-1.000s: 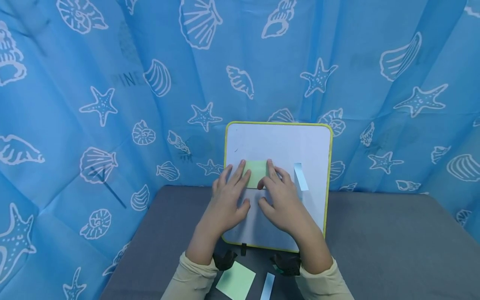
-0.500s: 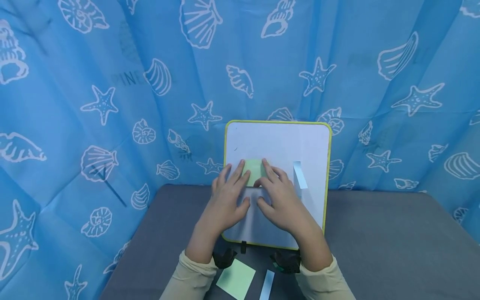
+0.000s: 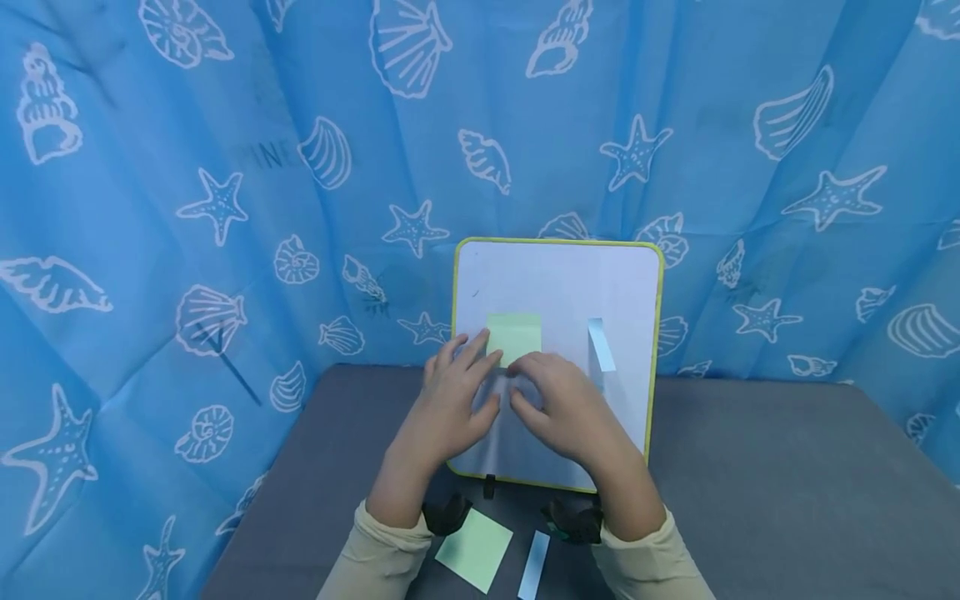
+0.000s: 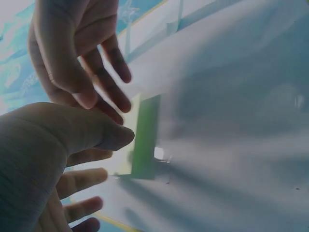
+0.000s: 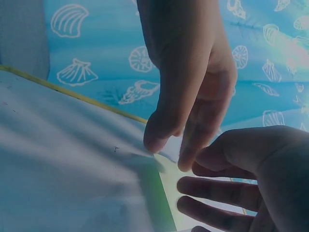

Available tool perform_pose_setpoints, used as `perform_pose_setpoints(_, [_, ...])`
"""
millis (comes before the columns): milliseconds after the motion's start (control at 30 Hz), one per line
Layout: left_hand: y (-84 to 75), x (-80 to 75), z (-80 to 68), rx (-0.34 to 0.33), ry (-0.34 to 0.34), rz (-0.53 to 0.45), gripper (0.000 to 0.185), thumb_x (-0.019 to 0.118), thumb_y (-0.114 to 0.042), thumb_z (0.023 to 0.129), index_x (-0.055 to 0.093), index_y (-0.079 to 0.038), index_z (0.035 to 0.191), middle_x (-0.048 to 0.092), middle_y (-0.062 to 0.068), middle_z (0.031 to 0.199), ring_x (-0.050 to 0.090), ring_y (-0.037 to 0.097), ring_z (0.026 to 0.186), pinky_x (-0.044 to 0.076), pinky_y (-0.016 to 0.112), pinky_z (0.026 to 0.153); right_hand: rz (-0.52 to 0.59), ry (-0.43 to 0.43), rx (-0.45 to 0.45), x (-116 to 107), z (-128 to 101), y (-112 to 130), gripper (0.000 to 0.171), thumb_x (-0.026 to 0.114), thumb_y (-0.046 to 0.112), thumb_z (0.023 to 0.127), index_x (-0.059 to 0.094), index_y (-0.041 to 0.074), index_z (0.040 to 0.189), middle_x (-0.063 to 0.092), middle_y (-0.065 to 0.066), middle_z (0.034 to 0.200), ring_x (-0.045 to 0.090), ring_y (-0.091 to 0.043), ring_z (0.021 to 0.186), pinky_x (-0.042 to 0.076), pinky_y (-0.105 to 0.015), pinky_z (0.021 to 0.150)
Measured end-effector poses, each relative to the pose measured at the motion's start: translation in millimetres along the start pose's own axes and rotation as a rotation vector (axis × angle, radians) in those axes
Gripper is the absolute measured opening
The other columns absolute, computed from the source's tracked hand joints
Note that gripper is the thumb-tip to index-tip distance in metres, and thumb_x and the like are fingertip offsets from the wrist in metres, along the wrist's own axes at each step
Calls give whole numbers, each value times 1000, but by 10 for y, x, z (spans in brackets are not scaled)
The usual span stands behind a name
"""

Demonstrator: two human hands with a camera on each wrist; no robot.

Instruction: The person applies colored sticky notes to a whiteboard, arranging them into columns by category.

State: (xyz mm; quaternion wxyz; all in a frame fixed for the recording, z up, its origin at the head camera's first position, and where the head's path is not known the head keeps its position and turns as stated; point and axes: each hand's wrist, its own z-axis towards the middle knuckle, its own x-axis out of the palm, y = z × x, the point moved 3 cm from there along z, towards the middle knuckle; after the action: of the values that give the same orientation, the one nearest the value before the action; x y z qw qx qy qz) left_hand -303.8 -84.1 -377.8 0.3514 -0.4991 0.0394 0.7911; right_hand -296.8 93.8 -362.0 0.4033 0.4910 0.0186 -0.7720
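Both hands are working the green sticky note (image 3: pixel 514 335) on the whiteboard (image 3: pixel 558 283), which is leaning upright against the blue curtain (image 3: pixel 225 208) at the back of the grey table (image 3: pixel 750 467).

Left hand (image 3: pixel 450 408): fingers straight and relaxed, grip open, fingertips touching the note's lower left corner and the board beside it. Right hand (image 3: pixel 564 404): fingers also loosely extended, open, tips resting at the note's lower edge. Neither hand is pinching anything. Judging by the flat fingers, they are pressing the note down so it sticks, not lifting it.

Note position: centre-left of the board, roughly mid-height. It is sitting square to the board frame, edges parallel to the yellow-green rim. It is close to square, slightly wider than tall, so the long axis is running horizontally. The left wrist view is showing it edge-on as a green strip (image 4: pixel 146 137) just past the fingertips.

A pale blue strip (image 3: pixel 601 344) is sticking to the board right of the note, well apart from it, long axis near vertical, tilted slightly.

Another green note (image 3: pixel 475 550) and another blue strip (image 3: pixel 534 565) are lying on the table near the wrists, untouched.
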Motion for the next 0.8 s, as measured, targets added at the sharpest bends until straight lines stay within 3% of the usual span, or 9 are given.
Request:
perform_pose_setpoints(300, [-103, -83, -161, 23, 35, -43, 40, 71, -18, 101, 69, -7, 139, 62, 16, 150, 54, 39, 142, 44, 65, 114, -5, 32, -39, 50, -180, 137, 14, 77, 13, 95, 77, 9, 109, 78, -3, 103, 72, -21, 94, 61, -38, 80])
perform_pose_setpoints(600, [-232, -207, -348, -3, 52, -60, 36, 71, -20, 101, 72, -6, 135, 63, 15, 149, 55, 37, 139, 45, 62, 114, -1, 92, -48, 77, -326, 286, 14, 76, 15, 95, 78, 11, 108, 78, -4, 103, 72, -19, 93, 62, -37, 82])
perform_pose_setpoints(800, [-334, -158, -481, 55, 107, -32, 36, 72, -19, 100, 73, -6, 134, 68, 14, 142, 61, 34, 135, 50, 58, 110, -35, 158, -79, 141, -519, 285, 12, 77, 14, 94, 79, 11, 105, 79, -3, 101, 74, -18, 91, 61, -37, 82])
